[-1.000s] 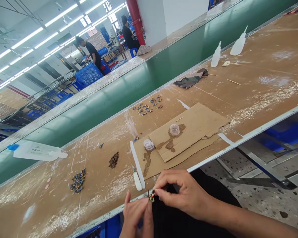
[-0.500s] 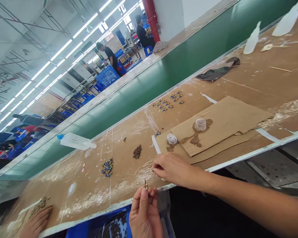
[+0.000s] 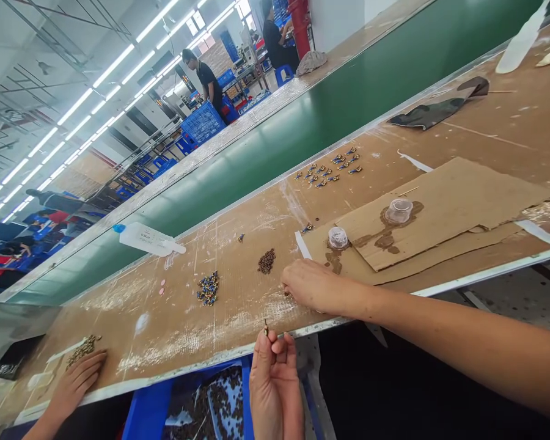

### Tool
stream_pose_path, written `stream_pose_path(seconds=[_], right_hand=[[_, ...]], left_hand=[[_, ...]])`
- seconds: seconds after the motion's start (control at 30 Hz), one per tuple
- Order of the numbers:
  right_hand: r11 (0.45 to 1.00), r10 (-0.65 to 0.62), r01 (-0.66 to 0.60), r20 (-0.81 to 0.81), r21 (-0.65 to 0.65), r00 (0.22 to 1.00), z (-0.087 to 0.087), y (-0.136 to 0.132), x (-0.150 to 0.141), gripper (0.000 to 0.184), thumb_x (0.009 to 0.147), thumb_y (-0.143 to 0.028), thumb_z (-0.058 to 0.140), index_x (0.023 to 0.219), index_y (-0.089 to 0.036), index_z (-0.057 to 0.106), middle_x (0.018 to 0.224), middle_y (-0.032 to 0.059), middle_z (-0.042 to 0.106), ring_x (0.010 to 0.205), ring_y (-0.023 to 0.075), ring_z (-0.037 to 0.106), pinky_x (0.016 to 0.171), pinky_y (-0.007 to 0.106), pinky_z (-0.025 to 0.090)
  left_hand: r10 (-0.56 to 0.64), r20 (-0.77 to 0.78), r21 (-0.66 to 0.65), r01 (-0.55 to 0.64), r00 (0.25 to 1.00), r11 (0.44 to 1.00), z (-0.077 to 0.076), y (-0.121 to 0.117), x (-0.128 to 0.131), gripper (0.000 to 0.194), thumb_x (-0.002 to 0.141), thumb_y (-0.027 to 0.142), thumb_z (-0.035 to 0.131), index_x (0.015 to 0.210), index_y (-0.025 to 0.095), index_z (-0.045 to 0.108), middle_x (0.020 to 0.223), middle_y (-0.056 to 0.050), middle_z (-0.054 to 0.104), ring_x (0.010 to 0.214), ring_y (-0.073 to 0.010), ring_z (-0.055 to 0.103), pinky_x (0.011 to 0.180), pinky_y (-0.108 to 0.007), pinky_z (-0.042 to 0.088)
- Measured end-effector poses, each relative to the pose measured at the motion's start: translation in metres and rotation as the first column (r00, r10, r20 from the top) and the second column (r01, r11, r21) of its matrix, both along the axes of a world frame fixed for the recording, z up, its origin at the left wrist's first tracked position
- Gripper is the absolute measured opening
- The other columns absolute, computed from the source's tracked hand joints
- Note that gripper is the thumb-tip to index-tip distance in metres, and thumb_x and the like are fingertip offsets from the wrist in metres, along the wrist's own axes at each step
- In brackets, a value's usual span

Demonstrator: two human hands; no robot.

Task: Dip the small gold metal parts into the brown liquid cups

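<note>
My left hand (image 3: 275, 382) is raised at the table's front edge, thumb and forefinger pinching a small gold-coloured part (image 3: 266, 329) with a thin dark tip pointing up. To its upper right, my right hand (image 3: 314, 286) rests low over the tabletop with its fingers curled together; a dark speck shows under the fingertips, too small to name. Just beyond it lies a pile of small brown pieces (image 3: 266, 261). Further left is a heap of small blue and gold parts (image 3: 208, 288). A single such part (image 3: 241, 238) lies apart, behind the brown pile.
Clear plastic cups (image 3: 338, 238) stand on wet-stained cardboard (image 3: 458, 189). Blue-gold parts (image 3: 329, 173) are spaced out behind. A white bottle (image 3: 146, 238) lies by the green belt (image 3: 256, 168). A co-worker's hand (image 3: 80, 379) touches another pile at left. A blue bin (image 3: 149, 403) sits below the edge.
The view has shifted, so the table's things appear further right. My right hand's fingers have come down nearer the tabletop and curled more. My left hand still pinches the gold-coloured part.
</note>
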State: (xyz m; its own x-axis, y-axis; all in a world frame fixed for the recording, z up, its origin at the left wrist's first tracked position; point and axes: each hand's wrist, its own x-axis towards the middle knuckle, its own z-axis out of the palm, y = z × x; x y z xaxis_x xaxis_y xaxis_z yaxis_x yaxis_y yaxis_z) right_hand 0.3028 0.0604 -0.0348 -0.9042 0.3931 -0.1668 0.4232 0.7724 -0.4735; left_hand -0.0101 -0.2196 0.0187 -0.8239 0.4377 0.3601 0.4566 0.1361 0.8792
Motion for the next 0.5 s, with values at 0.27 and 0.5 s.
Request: stream_pose_path(seconds=[0.27,0.5], right_hand=[[0.995,-0.094,0.098,-0.171,0.011,0.981,0.010,-0.001,0.026,0.020,0.089,-0.018,0.049,0.081,-0.014,0.067,0.079,0.0072,0.067,0.079,0.0192,0.064,0.063,0.025,0.041],[0.977,-0.178,0.211,-0.456,0.023,0.872,-0.023,-0.020,0.091,0.016,0.091,-0.019,0.049,0.084,-0.017,0.063,0.081,0.0028,0.060,0.076,0.0132,0.057,0.070,0.026,0.040]], left_hand=[[-0.009,-0.287,0.111,0.042,0.958,0.993,-0.001,0.063,0.132,0.023,0.074,0.030,0.066,0.096,0.031,0.069,0.075,-0.002,0.068,0.094,-0.0185,0.065,0.088,-0.026,0.054],[-0.107,0.270,0.145,0.069,0.957,0.987,-0.099,0.102,0.252,0.023,0.067,0.028,0.071,0.089,0.032,0.069,0.068,0.000,0.068,0.082,-0.0239,0.068,0.071,-0.035,0.062]])
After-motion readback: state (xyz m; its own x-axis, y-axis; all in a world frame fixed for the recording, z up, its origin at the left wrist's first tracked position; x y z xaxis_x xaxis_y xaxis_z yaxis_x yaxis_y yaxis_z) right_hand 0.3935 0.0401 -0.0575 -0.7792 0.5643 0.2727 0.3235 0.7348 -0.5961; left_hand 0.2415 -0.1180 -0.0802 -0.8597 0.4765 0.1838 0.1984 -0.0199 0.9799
